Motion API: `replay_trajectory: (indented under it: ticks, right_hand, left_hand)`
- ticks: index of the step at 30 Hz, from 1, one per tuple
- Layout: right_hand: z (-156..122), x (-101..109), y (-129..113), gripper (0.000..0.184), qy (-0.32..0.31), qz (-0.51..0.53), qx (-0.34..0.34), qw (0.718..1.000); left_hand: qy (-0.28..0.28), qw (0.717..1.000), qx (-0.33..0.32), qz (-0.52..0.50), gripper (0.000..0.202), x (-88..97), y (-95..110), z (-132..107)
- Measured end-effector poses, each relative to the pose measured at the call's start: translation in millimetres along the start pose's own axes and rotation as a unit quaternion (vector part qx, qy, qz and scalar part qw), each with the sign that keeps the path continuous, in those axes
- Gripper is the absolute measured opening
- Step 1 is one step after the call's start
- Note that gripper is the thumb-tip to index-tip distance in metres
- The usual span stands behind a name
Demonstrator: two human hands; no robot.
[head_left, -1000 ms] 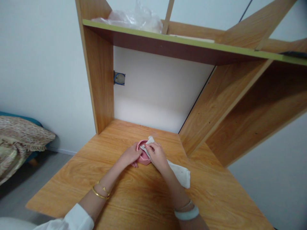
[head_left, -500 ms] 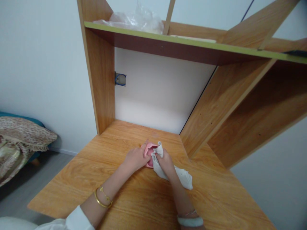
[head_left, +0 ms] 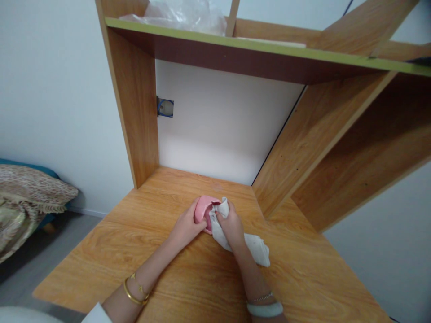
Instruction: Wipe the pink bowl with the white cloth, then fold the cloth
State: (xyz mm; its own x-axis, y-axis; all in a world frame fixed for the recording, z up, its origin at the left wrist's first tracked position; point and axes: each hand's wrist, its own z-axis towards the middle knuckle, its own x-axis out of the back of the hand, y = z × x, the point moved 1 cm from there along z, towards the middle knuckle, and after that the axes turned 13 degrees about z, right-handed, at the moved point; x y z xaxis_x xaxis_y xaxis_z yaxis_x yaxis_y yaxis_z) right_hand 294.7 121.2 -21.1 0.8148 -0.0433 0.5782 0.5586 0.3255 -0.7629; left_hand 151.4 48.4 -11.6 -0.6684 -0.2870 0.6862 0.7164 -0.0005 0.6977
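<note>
A small pink cup-like container [head_left: 204, 206] is tipped on its side over the desk, its opening turned to the right. My left hand [head_left: 188, 223] is closed around its left side, thumb at the lower rim. In my right hand [head_left: 232, 226] is a bunched white cloth [head_left: 220, 229], its upper part pressed at the opening of the container. The cloth's loose end trails onto the desk right of my wrist. How far the cloth reaches inside is hidden by the fingers.
The wooden desk [head_left: 161, 255] has a left side panel [head_left: 134, 112] and a slanted right divider [head_left: 286, 139]. Overhead runs a shelf [head_left: 202, 33] with a clear plastic bag [head_left: 188, 18]. A wall socket box [head_left: 165, 108] sits at the back left. A patterned blanket [head_left: 33, 188] lies at far left.
My left hand has shifted its grip leftward and down around the container, so more of its pink outer side shows. My right hand keeps the cloth at the opening. The view has shifted slightly.
</note>
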Motion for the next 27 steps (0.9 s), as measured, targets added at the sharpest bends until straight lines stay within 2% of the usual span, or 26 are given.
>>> replay_trajectory:
  ticks: [4, 6, 9, 12, 15, 18, 20, 22, 27]
  right_hand:
    - [0.2, 12.5, -8.7, 0.058, -0.018, -0.119, -0.007, 0.993]
    - [0.1, 11.4, -4.6, 0.058, -0.039, -0.094, 0.001, 0.995]
    - [0.7, 3.2, 6.9, 0.052, -0.059, 0.026, 0.032, 0.997]
    - [1.4, -5.4, 16.6, 0.052, -0.032, 0.121, 0.044, 0.991]
    - [0.6, -12.4, 20.6, 0.053, -0.011, 0.185, 0.036, 0.982]
    - [-1.5, -16.5, 18.8, 0.050, -0.023, 0.216, 0.028, 0.976]
    - [-2.7, -15.1, 14.7, 0.051, -0.026, 0.195, 0.023, 0.980]
    - [-3.3, -9.7, 8.7, 0.055, -0.017, 0.128, 0.015, 0.991]
    - [-3.9, 5.6, -3.4, 0.062, -0.036, -0.062, 0.016, 0.997]
  left_hand:
    - [-0.040, 0.991, -0.021, 0.127, 0.065, 21.0, 19.6, 0.6]
    - [-0.068, 0.978, -0.036, 0.195, 0.063, 30.6, 29.1, 3.2]
    - [-0.089, 0.963, -0.053, 0.249, 0.063, 39.5, 34.1, 6.5]
    - [-0.074, 0.978, -0.042, 0.192, 0.068, 35.3, 23.3, 2.5]
    - [-0.042, 0.997, -0.042, 0.058, 0.073, 18.2, 5.5, -8.4]
    - [-0.005, 0.998, -0.044, -0.035, 0.070, 3.2, -4.7, -15.9]
    - [0.005, 0.999, -0.031, -0.017, 0.069, 2.3, -3.6, -14.6]
    - [-0.003, 0.999, -0.022, 0.049, 0.068, 9.9, 3.2, -8.8]
    - [-0.080, 0.967, -0.052, 0.234, 0.061, 42.0, 29.3, 6.3]
